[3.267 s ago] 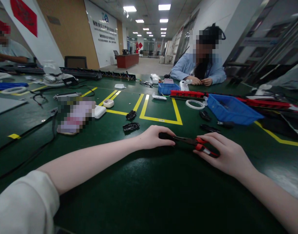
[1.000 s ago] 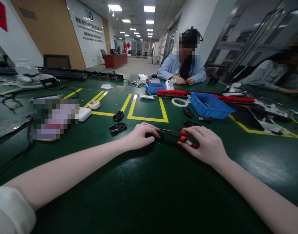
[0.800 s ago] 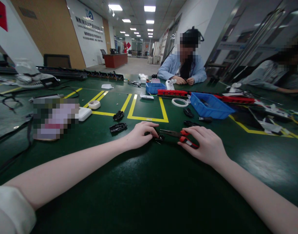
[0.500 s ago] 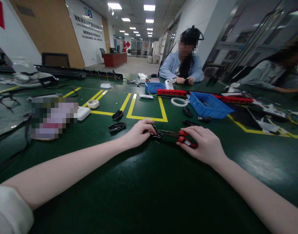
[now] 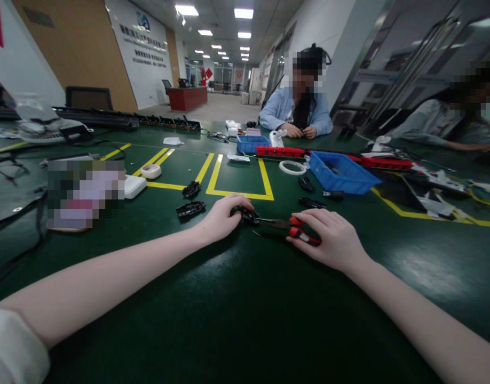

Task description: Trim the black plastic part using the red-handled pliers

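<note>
My left hand [image 5: 228,214] grips a small black plastic part [image 5: 250,215] just above the green table. My right hand [image 5: 333,238] is closed round the red and black handles of a pair of needle-nose pliers [image 5: 293,228]. The plier tips reach the right end of the black part; whether they clamp anything on it I cannot tell. A thin metal pin [image 5: 256,233] lies on the table below the part. Left of my left hand lie two similar black parts, one nearer [image 5: 191,210] and one farther [image 5: 191,189].
More black pieces [image 5: 312,202] lie beyond my right hand, by a blue bin [image 5: 341,173]. A white ring [image 5: 292,168] and a smaller blue bin [image 5: 252,143] are farther back. A phone-like slab [image 5: 85,197] and white case [image 5: 134,186] lie left. Two people sit across the table.
The plier tips have come up against the black part, which sits more level in my left hand. The pliers have shifted slightly left. Across the table, a person's hands have lowered.
</note>
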Tool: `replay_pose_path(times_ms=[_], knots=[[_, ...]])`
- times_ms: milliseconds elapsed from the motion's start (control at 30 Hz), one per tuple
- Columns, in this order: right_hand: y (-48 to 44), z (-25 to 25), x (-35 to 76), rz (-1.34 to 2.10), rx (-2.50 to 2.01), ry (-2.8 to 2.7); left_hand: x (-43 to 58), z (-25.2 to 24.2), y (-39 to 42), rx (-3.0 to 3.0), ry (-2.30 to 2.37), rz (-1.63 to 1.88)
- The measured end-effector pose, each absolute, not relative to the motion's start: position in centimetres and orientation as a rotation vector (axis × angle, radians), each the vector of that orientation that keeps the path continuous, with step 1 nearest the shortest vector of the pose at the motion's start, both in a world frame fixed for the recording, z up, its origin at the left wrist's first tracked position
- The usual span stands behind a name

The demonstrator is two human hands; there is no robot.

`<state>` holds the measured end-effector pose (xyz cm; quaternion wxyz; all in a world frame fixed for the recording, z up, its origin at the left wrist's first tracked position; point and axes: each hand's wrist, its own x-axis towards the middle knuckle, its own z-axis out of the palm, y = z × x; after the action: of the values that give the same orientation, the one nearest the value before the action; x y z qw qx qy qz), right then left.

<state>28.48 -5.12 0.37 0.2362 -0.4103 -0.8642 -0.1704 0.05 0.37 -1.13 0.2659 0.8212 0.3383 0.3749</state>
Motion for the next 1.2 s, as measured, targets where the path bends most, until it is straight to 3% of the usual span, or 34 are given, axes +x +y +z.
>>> replay_pose_path(times_ms=[267,1200], knots=[[-5.0,0.3,28.5,-0.418,-1.038,-2.464,0.4,-1.2,0.4,2.441,0.961,0.865],[-4.9,0.1,28.6,-0.52,-1.073,-2.384,0.7,-0.5,-0.5,2.41,0.986,0.666]])
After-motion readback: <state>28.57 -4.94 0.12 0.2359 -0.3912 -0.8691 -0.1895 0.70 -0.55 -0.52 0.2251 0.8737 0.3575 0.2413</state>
